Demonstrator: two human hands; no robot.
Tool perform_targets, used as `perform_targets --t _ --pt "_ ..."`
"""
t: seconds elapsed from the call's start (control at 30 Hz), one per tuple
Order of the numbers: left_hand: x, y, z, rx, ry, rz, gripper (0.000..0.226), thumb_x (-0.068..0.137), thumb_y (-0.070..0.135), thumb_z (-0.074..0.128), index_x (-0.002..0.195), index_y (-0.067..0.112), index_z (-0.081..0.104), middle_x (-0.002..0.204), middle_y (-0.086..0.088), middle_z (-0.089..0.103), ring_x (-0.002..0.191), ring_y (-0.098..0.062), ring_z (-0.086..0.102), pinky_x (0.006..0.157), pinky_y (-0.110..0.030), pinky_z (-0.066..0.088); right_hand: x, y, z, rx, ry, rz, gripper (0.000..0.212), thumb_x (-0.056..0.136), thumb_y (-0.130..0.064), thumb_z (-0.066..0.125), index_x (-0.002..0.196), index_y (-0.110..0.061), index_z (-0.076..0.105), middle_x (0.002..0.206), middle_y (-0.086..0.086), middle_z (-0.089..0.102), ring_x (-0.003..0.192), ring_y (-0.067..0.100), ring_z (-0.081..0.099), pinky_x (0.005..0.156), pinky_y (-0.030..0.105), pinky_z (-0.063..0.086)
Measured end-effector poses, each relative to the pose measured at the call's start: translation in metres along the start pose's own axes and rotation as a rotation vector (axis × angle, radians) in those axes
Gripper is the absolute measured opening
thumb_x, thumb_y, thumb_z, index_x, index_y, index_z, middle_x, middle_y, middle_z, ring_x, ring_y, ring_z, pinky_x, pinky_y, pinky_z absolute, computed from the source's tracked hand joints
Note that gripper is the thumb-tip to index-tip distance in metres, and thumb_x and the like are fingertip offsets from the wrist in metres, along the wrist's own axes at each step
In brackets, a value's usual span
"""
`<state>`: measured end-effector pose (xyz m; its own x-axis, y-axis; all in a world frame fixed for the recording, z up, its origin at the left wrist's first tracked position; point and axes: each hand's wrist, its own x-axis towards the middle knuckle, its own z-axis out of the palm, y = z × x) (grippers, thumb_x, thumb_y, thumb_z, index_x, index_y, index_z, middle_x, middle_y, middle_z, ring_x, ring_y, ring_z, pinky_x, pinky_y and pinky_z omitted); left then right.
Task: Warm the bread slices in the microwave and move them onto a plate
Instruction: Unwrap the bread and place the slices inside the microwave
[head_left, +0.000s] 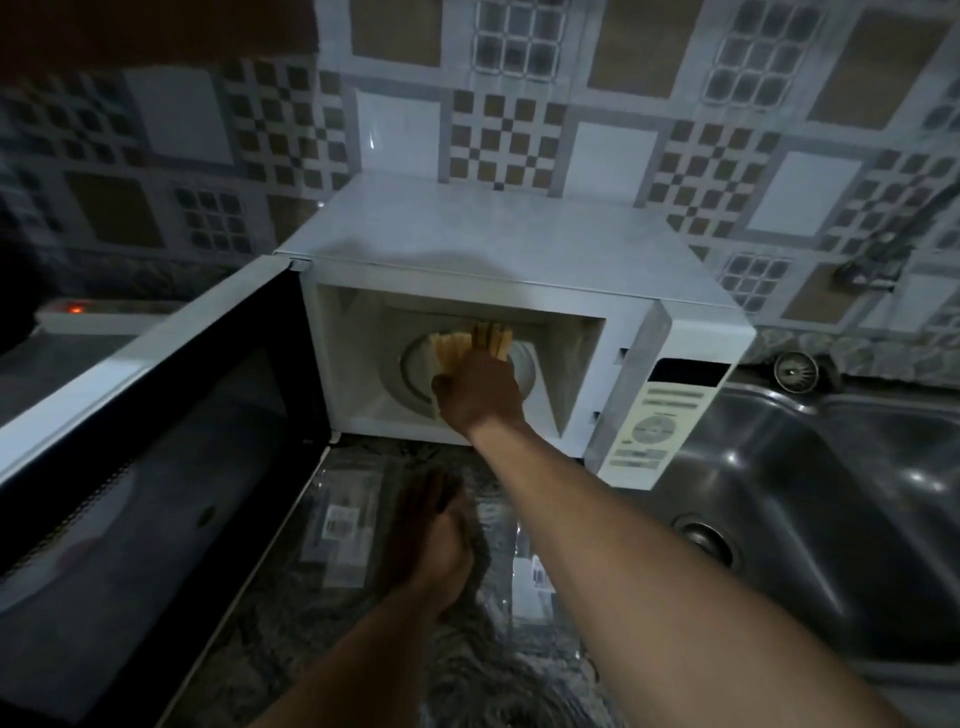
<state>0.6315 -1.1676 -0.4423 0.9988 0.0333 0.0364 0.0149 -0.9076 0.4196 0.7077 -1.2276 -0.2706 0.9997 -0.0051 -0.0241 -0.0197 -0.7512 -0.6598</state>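
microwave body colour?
White microwave, with a dark-windowed door; head view.

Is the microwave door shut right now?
No, the microwave door is swung wide open to the left while the right hand reaches inside to the bread slices.

**Right arm extended, left hand low**

I have my right arm stretched far forward, bare forearm running up from the lower right, wrist straight. My right hand (480, 389) shows its back to the camera, fingers reaching ahead and closed around the bread slices (470, 345). My left hand (434, 530) sits lower and nearer, in shadow, palm turned down, fingers loosely together and pointing forward, holding nothing that I can see.
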Motion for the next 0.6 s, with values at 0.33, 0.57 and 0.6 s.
perform_targets --t 0.33,0.57,0.6 --pt "0.008 -0.007 0.006 0.012 0.025 0.001 0.051 0.090 0.037 0.036 0.139 0.036 0.049 0.153 0.013 0.037 0.144 -0.018 0.026 0.114 -0.035 0.029 0.080 0.006 0.044 -0.323 0.003 -0.093 0.040 0.100 -0.031 0.052 0.138 -0.019 0.054 0.145 0.013 0.050 0.138 0.032 0.039 0.117 0.045 0.027" --pt "0.011 -0.010 0.013 -0.218 0.027 -0.014 0.052 0.086 0.036 0.040 0.137 0.046 0.044 0.145 0.012 0.046 0.137 -0.017 0.040 0.106 -0.040 0.041 0.095 0.009 0.054 -0.256 0.063 -0.080 0.038 0.096 -0.029 0.063 0.129 -0.010 0.061 0.135 0.013 0.059 0.127 0.031 0.053 0.104 0.040 0.041" --pt "0.012 -0.012 0.014 -0.231 0.032 0.007 0.057 0.086 0.034 0.038 0.141 0.046 0.041 0.148 0.008 0.045 0.139 -0.019 0.039 0.108 -0.043 0.039 0.096 0.009 0.056 -0.257 0.112 -0.097 0.033 0.094 -0.030 0.065 0.123 -0.016 0.066 0.135 0.014 0.059 0.131 0.032 0.048 0.113 0.044 0.034"
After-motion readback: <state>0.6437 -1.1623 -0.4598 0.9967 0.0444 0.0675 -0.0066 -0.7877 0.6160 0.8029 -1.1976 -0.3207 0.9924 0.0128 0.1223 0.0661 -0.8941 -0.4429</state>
